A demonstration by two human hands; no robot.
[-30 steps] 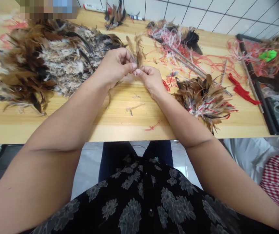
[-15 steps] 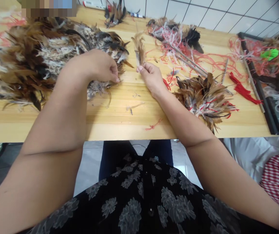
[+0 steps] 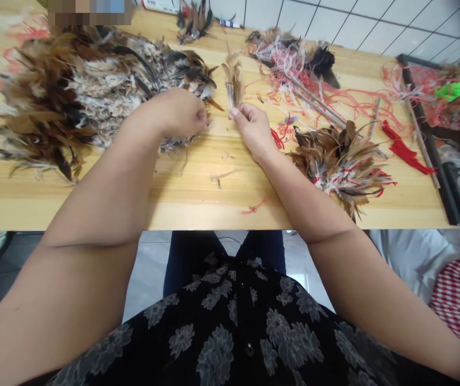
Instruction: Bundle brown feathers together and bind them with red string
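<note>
My right hand [image 3: 253, 126] pinches the quill ends of a small bunch of brown feathers [image 3: 235, 83], which points away from me over the wooden table. To its left, my left hand [image 3: 187, 115] is bent with its fingers pressed together at the right edge of a large pile of brown, black and white feathers [image 3: 105, 91]. Whatever those fingers hold, if anything, is too small to make out. A bundle of brown feathers with red ties [image 3: 334, 161] lies beside my right forearm.
Pink and white string [image 3: 282, 59] and thin sticks [image 3: 314, 102] lie at the back right. Red threads [image 3: 407, 150] sit near a black-edged tray [image 3: 427, 139] holding feathers, string and a dark device. Markers [image 3: 160, 6] rest by the tiled wall.
My left hand has moved a little to the right, toward my right hand. My right hand keeps its pinch on the small feather bunch. The view has shifted slightly.
</note>
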